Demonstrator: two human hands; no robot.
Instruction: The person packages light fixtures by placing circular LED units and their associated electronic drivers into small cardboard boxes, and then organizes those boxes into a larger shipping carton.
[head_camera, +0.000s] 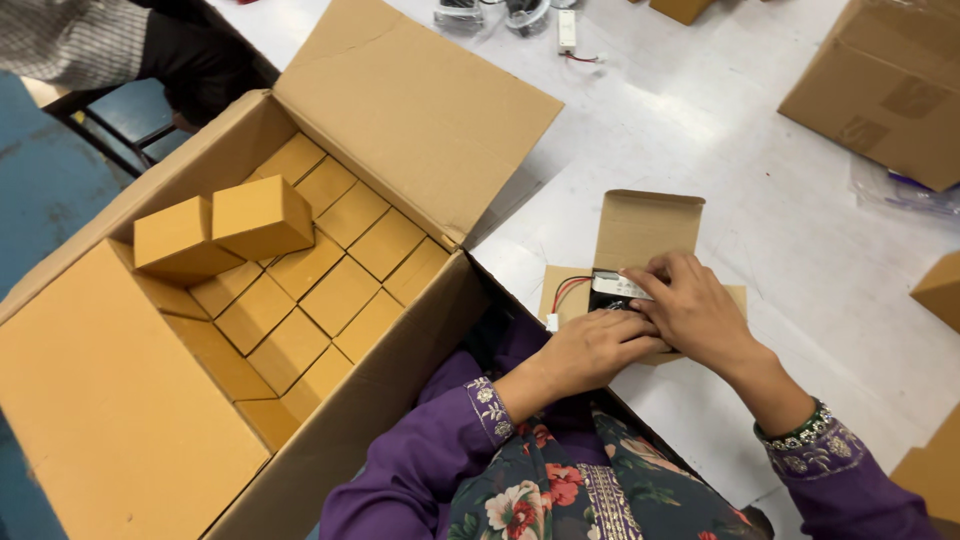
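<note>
A: What's the big carton made of?
B: Matt brown cardboard, like the small boxes inside.
A: And the little part?
B: Black plastic, slightly glossy, with smooth red wire.
A: The desk?
B: White, smooth, faintly scuffed. The sleeves are purple cloth.

Bright, even overhead light; soft shadows, sharp focus, slight edge distortion.

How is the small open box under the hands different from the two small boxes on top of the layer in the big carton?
The small open box has its lid flap up and lies on the white table; the two stacked boxes are shut and rest inside the big carton. Both hands, left hand and right hand, work at the open box; nobody touches the stacked ones. All are plain brown cardboard.
</note>
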